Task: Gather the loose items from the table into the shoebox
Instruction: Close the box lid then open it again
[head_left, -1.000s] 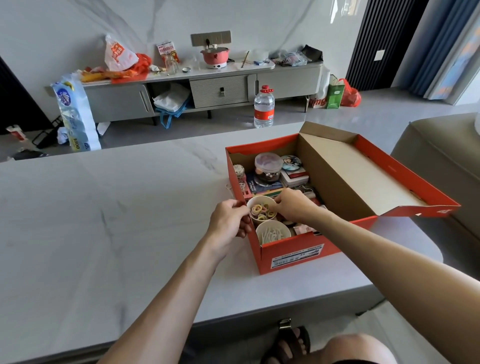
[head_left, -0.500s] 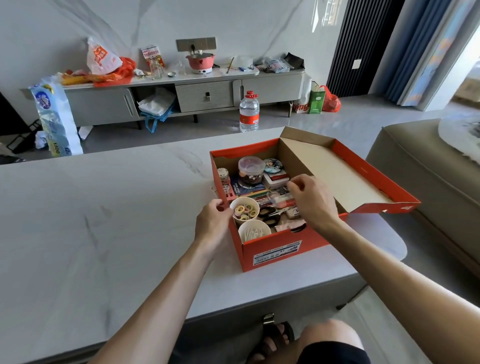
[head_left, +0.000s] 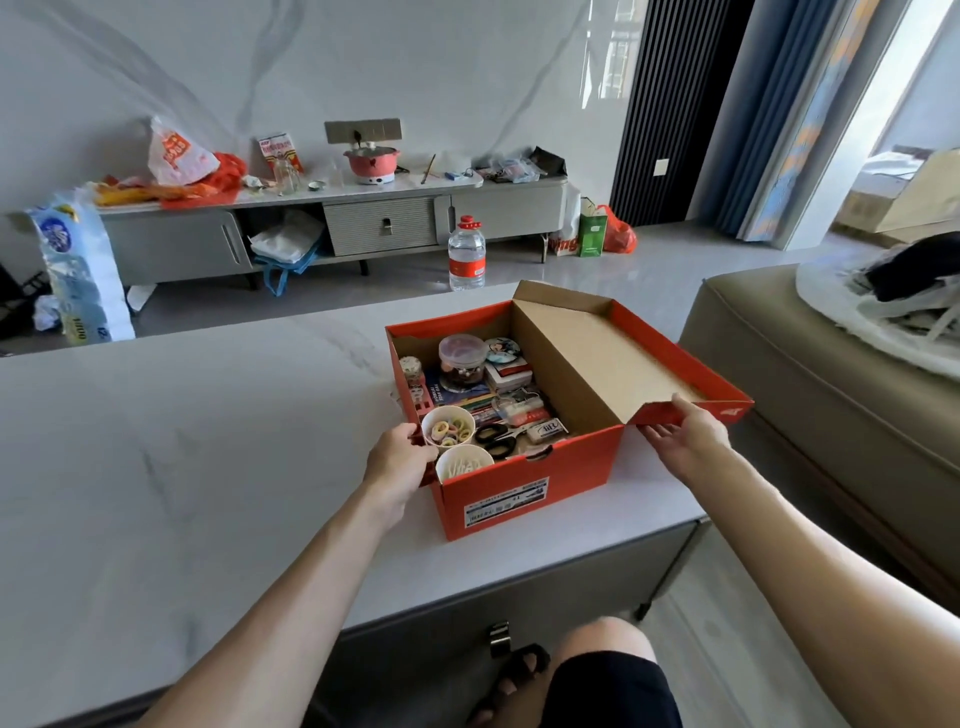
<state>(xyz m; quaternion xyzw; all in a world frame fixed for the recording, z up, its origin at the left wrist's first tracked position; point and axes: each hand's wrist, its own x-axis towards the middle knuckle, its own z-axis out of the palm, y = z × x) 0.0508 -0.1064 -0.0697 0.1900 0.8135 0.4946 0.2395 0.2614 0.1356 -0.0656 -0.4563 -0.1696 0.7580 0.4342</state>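
An orange shoebox (head_left: 530, 473) stands open on the white marble table (head_left: 182, 441), near its right end. Inside it are a cup of hair ties (head_left: 448, 426), a cup of cotton swabs (head_left: 464, 464), black scissors (head_left: 496, 435), a clear lidded jar (head_left: 462, 358), cards and several small items. The hinged lid (head_left: 613, 358) lies open to the right, brown inside. My left hand (head_left: 397, 460) rests against the box's left wall at the near corner. My right hand (head_left: 688, 439) grips the lid's front edge, thumb on top.
A beige sofa (head_left: 810, 384) with a white round object on it stands right of the table. Beyond the table are a water bottle (head_left: 466, 253) on the floor, a grey cluttered sideboard (head_left: 332, 223) and a blue-white pack (head_left: 78, 270) at left.
My right hand left the inside of the box and moved right onto the lid's front edge. My left hand let go of the hair-tie cup and now rests on the box's left wall.
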